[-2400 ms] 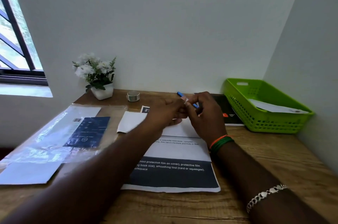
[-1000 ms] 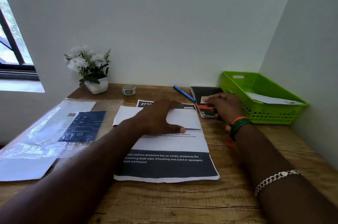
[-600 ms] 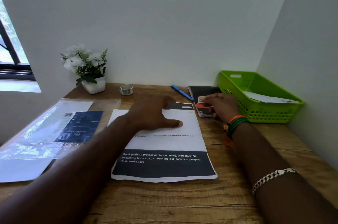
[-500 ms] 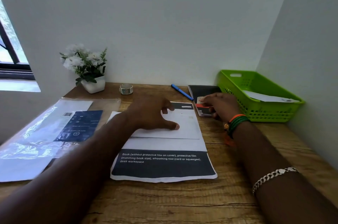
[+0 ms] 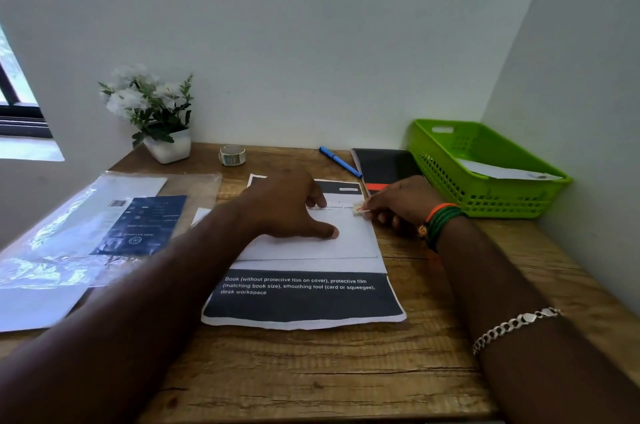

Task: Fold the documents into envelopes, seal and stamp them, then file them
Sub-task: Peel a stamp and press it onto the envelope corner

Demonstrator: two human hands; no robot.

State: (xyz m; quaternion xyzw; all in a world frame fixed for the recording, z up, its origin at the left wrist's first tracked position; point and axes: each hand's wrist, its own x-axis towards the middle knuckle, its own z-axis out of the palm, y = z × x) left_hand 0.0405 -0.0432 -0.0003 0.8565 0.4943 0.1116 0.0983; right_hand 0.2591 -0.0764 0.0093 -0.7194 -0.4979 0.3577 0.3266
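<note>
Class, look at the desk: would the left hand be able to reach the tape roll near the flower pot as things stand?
Probably yes. The left hand rests on the envelope, and only bare desk lies between it and the tape roll; nothing stands in between.

arms bare — no sleeves | right arm [image 5: 519, 302]: orange-green wristbands [image 5: 441, 220], silver chain bracelet [image 5: 516, 325]

Daylight enters from the dark-framed window [image 5: 14, 112] at far left; its sill is overexposed. Illumination is soft and moderate. The crinkled clear plastic sleeve [image 5: 69, 250] shows white glare patches. The near forearms are dark and slightly blurred. Wide-angle distortion bends the wooden bench [image 5: 311, 382] edges and wall corners.
</note>
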